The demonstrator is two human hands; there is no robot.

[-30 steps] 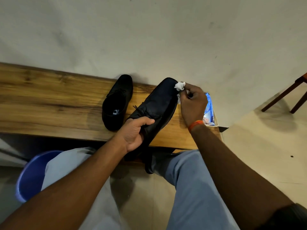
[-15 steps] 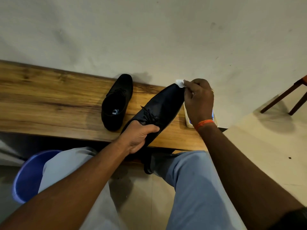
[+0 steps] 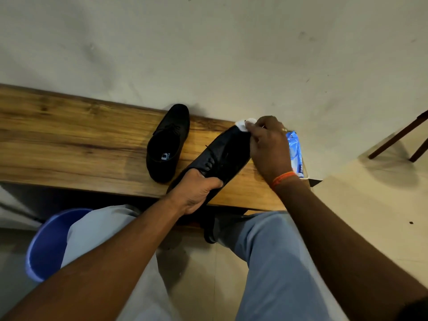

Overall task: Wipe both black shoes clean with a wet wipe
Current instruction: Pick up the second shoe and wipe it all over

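My left hand (image 3: 195, 192) grips the heel end of a black lace-up shoe (image 3: 223, 155), holding it tilted over the wooden bench (image 3: 69, 144) with its toe pointing away. My right hand (image 3: 268, 147) pinches a white wet wipe (image 3: 243, 124) against the shoe's toe. The second black shoe (image 3: 168, 143) lies on the bench to the left, opening up, untouched.
A blue wet-wipe pack (image 3: 295, 154) lies on the bench's right end, partly behind my right hand. A blue bucket (image 3: 46, 244) stands on the floor at lower left beside my knee. Dark wooden chair legs (image 3: 398, 140) show at right. A pale wall backs the bench.
The held shoe has turned from sole-side towards me to laces up. My right hand with the wipe has stayed at the toe, shifting slightly over its tip.
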